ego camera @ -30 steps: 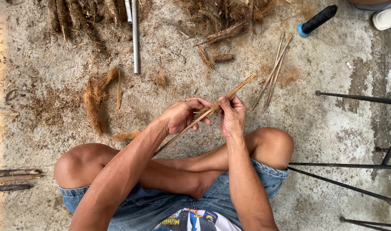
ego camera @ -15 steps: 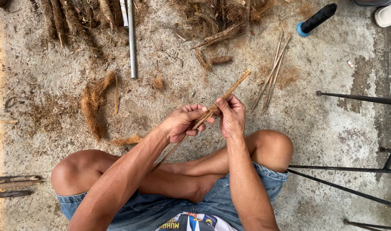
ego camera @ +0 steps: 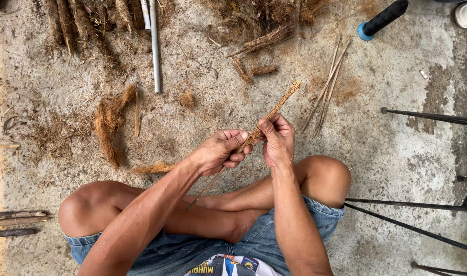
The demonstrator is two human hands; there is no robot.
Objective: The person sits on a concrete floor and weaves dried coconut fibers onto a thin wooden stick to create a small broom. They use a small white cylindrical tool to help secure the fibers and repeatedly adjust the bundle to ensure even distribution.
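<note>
I see a big grey concrete floor (ego camera: 397,148) under everything, rough and dusty. Far away, at the top, lies a big heap of brown dry fibre (ego camera: 254,18). To the far left are some dark bark strips (ego camera: 75,23) and next to them a long grey pipe (ego camera: 154,46). On the right, thin black metal rods (ego camera: 427,116) cross the floor. Near me, my two bare legs are folded, and I wear blue denim shorts (ego camera: 192,253).

On the left floor there is a curved clump of brown fibre (ego camera: 108,128). Far right lies a black handle with a blue end (ego camera: 381,19). Near it is a small bunch of thin pale sticks (ego camera: 328,84) (they lie flat, close together).

In the middle, my left hand (ego camera: 220,152) is curled around a long thin stick (ego camera: 274,110) and grips it. My right hand (ego camera: 278,140) pinches the same stick just beside the left hand, thumb on top. The stick tilts up to the far right, and its far part looks wrapped in brown fibre. Its near end pokes down past my left wrist, toward my leg.
</note>
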